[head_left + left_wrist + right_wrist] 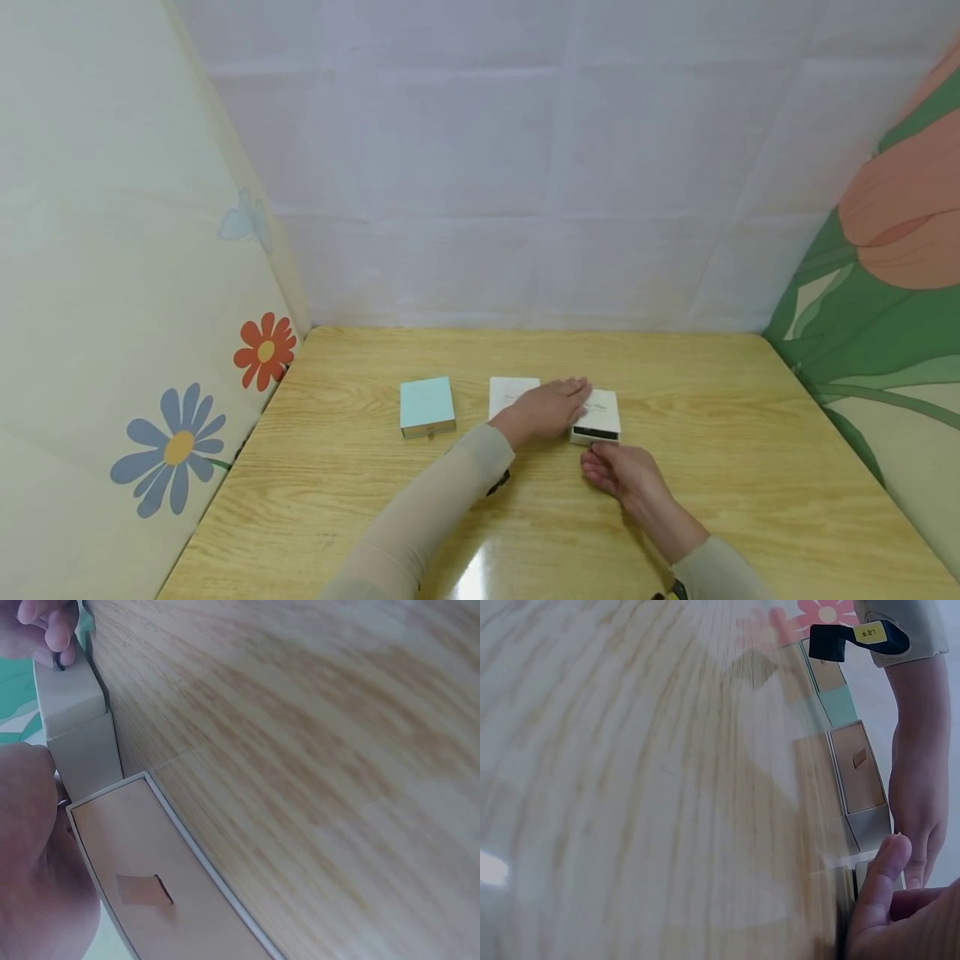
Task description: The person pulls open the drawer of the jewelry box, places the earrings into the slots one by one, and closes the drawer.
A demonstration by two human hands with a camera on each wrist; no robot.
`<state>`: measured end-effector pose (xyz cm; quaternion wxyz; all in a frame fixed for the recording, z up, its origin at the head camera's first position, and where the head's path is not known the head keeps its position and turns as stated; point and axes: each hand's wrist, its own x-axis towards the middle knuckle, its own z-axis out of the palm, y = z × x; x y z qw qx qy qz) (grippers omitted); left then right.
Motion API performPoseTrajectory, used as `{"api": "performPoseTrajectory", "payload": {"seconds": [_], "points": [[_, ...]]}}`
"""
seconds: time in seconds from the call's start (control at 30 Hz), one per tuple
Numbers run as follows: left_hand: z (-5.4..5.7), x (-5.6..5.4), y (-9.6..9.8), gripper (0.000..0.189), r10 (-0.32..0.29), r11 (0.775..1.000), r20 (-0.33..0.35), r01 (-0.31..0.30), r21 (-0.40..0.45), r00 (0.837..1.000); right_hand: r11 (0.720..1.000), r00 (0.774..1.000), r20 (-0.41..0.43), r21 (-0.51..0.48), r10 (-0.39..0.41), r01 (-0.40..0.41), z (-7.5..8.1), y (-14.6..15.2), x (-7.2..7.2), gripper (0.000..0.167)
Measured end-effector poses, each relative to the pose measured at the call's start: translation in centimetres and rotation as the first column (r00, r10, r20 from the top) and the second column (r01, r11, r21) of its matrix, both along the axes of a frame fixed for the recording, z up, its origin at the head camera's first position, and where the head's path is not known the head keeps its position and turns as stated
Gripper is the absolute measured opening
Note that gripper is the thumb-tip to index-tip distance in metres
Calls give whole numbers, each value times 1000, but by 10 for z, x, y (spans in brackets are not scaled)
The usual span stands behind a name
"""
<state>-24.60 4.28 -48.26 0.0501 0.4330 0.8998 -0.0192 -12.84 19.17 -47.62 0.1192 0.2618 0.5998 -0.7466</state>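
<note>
My left hand (551, 408) reaches over the middle white box (510, 392) and rests its fingers on the top left part of the right-hand white drawer box (602, 410). That box's drawer stands slightly out, showing a dark strip inside. In front of it my right hand (618, 475) pinches the small dark pull tab (60, 661) at the drawer front. The middle box's drawer front (135, 847), with its short ribbon tab, faces me in the left wrist view. In the right wrist view, my right thumb (885, 877) is close to the right-hand box's front.
A mint-green drawer box (427, 404) with a brown front sits to the left in the same row. All three boxes stand on a wood-grain table (360, 517). A white sheet (480, 167) hangs behind it, with flower-printed panels at both sides.
</note>
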Motion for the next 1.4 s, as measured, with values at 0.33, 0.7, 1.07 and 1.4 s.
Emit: {"api": "performPoseTrajectory", "payload": {"seconds": [0.33,0.7,1.07,1.4], "points": [[0,0,1,57,-2,1000,3,2,1,1000,1000,1000,-14,-4,-7,7,0,0,-2,20],[3,2,1,57,-1,1000,2,1,5,1000,1000,1000,-27,-10,-4,4,3,1,-6,16],[5,2,1,57,8,1000,18,-8,25,1000,1000,1000,5,-9,-20,20,3,2,-11,20],[4,2,2,57,8,1000,18,-8,0,1000,1000,1000,0,-11,-20,20,3,3,-13,14]]}}
